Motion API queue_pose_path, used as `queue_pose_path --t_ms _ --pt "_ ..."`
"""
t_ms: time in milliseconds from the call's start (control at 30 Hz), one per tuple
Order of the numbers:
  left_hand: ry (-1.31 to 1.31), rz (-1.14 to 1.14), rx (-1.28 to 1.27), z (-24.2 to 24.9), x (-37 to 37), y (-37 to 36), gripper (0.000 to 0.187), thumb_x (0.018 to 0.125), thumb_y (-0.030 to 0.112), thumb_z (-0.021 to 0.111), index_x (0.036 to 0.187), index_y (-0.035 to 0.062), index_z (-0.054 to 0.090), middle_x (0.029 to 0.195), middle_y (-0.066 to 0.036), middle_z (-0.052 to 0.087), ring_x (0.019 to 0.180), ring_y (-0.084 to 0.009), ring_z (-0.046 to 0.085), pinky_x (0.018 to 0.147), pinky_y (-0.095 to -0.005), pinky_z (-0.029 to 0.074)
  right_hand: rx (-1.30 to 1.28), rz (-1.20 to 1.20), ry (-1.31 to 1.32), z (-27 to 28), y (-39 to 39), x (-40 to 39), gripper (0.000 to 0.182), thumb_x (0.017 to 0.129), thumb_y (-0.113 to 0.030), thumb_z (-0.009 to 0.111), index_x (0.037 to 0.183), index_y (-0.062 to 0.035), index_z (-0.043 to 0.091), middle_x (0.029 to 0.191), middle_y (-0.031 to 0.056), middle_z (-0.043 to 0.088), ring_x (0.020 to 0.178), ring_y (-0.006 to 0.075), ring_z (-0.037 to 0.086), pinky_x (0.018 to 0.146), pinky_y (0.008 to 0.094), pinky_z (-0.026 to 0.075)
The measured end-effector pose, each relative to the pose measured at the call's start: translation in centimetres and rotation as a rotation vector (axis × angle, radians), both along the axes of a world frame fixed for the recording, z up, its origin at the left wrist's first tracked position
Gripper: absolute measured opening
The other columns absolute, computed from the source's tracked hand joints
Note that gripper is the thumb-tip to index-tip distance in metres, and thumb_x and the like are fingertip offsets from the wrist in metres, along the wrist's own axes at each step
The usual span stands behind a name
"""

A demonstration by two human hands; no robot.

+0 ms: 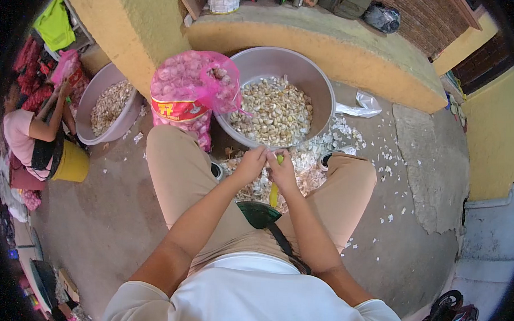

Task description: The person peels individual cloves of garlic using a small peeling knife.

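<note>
My left hand [251, 163] is closed in a pinch, its fingertips meeting those of my right hand just in front of the tub's near rim. What it pinches is too small to make out. My right hand [283, 172] is closed around a slim yellow-green object [280, 159], its end showing above the fingers and a yellow strip below them. Beyond both hands stands a wide grey tub [326, 86] holding many peeled garlic cloves [276, 112]. Left of the tub, a pink mesh sack [183, 77] bulges with garlic bulbs. Garlic skins [302, 174] lie heaped beneath my hands.
A person in a pink shirt [26, 133] sits at far left by a second tub [123, 129] of garlic and a yellow bucket [71, 161]. A yellow pillar [119, 28] and low ledge [308, 45] stand behind. A plastic bag [365, 105] lies right of the tub.
</note>
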State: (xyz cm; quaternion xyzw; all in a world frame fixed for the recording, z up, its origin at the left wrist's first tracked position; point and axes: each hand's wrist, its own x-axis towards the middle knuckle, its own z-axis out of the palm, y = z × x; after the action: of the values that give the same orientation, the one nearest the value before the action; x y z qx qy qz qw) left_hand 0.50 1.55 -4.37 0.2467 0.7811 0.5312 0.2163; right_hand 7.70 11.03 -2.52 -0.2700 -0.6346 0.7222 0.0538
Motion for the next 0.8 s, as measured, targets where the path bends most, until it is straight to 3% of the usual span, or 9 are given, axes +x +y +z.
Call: queue_pose_path --t_ms 100,267,367,533,700,800 --pt "-0.001 0.025 0.049 -0.1 0.0 0.2 0.021 0.085 0.019 0.041 0.085 -0.0016 0.048 0.063 -0.015 0.05 0.054 -0.0219 0.051 0.052 -0.033 0.04 0.012 -0.044 0.042 -0.6 -0.2 0.0 0.03 0.082 -0.029 0.053 0.091 -0.0032 0.042 0.058 0.0029 0.046 0.044 0.0087 0.042 0.039 0.0237 0.033" --pt "0.131 0.071 0.07 0.6 0.5 0.2 0.024 0.086 0.02 0.041 0.083 -0.0023 0.047 0.059 -0.015 0.049 0.051 -0.021 0.048 0.051 -0.0325 0.039 0.128 -0.089 0.11 -1.8 -0.4 0.0 0.026 0.083 -0.026 0.051 0.091 -0.0025 0.043 0.073 0.0064 0.048 0.065 0.012 0.046 0.06 0.0254 0.038" --pt "0.034 0.078 0.081 1.2 0.8 0.2 0.025 0.086 0.021 0.041 0.08 -0.0025 0.047 0.059 -0.016 0.047 0.054 -0.0213 0.049 0.053 -0.0338 0.039 0.134 -0.111 0.144 -1.8 -0.6 0.2 0.024 0.084 -0.024 0.049 0.091 -0.0023 0.044 0.08 0.008 0.048 0.075 0.0142 0.046 0.069 0.0264 0.037" --pt "0.197 -0.006 0.046 2.1 0.6 -0.4 0.033 0.088 0.027 0.037 0.079 -0.0034 0.046 0.061 -0.02 0.048 0.055 -0.0311 0.048 0.055 -0.0386 0.038 0.167 -0.117 0.268 -2.1 -0.7 0.2 0.018 0.087 -0.026 0.046 0.091 -0.0096 0.041 0.063 -0.0011 0.043 0.042 0.0046 0.037 0.036 0.0193 0.03" --pt "0.253 -0.13 -0.046 2.1 0.8 -1.0 0.044 0.089 0.032 0.032 0.075 -0.0062 0.048 0.061 -0.023 0.049 0.056 -0.0369 0.046 0.057 -0.0411 0.037 0.289 -0.086 0.265 -1.8 -0.2 0.0 0.018 0.088 -0.028 0.044 0.093 -0.0103 0.043 0.063 -0.0024 0.043 0.044 0.0034 0.036 0.037 0.0184 0.03" --pt "0.168 -0.156 0.008 3.5 0.8 -1.0 0.049 0.089 0.034 0.031 0.069 -0.0071 0.05 0.058 -0.023 0.048 0.055 -0.0355 0.047 0.056 -0.0407 0.037 0.021 -0.027 0.069 0.4 -0.2 0.7 0.027 0.087 -0.031 0.044 0.093 -0.0043 0.047 0.077 0.0036 0.05 0.066 0.0101 0.047 0.056 0.0244 0.042"
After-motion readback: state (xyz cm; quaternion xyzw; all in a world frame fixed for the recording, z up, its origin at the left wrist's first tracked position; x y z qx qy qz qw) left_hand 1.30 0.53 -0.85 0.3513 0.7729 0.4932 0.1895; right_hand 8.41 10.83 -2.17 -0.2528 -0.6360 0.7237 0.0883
